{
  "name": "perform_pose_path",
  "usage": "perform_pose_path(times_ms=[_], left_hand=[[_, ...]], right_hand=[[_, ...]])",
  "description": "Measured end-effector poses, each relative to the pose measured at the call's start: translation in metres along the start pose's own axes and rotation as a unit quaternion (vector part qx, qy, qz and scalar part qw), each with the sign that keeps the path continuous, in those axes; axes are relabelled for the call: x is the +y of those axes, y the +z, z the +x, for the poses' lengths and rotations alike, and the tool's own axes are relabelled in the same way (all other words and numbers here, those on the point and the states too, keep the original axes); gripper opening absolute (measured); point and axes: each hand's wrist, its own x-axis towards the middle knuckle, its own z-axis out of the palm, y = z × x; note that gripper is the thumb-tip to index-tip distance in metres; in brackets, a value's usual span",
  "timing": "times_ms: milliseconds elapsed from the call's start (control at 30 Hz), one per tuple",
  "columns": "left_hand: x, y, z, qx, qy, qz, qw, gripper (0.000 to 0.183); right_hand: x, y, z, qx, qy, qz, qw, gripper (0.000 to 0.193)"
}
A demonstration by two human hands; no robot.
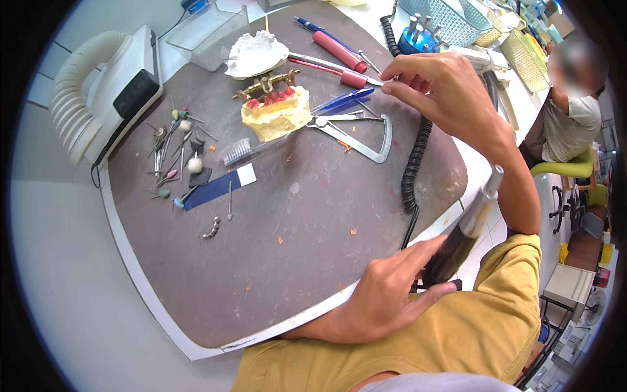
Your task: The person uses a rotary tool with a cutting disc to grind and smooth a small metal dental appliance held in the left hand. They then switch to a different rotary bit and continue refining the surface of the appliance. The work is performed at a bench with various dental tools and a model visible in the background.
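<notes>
My left hand (379,294), near the front edge of the table, is closed round a handpiece (454,248) with a black body and a metal nose pointing up and away. My right hand (450,91) is over the far right of the table, thumb and forefinger bent in a pinch. Their tips meet the silver end of a red-handled wax knife (353,79); whether they grip it or something smaller is hard to make out. Left of it stand a yellow plaster cast (274,124) with red wax along its ridge, a brass articulator (264,85) and a white plaster cast (256,55).
A caliper (375,149), blue pen (344,101) and toothbrush (238,151) lie mid-table. Several burs (171,147) are scattered at left beside a white suction hose (72,85). A coiled black cord (415,163) runs down the right. Behind it stands a blue bur holder (418,40); another person (575,121) sits farther right.
</notes>
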Motion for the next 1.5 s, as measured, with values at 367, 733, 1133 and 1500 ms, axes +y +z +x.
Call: perform_pose_path(times_ms=[367,733,1133,1500], left_hand=[[0.002,-0.003,0.007,-0.01,0.029,0.005,1.0,0.06],[0.001,-0.004,0.008,-0.011,0.029,0.001,1.0,0.059],[0.004,-0.005,0.006,-0.043,-0.006,-0.003,0.999,0.056],[0.008,-0.008,0.002,-0.039,-0.154,-0.183,0.97,0.059]], right_hand=[[-0.008,0.015,0.01,-0.034,-0.149,0.013,0.988,0.009],[-0.01,0.023,0.007,-0.032,-0.069,0.0,0.997,0.009],[-0.002,0.009,-0.008,-0.003,-0.046,0.189,0.981,0.008],[-0.004,0.011,-0.007,0.133,0.017,0.271,0.953,0.013]])
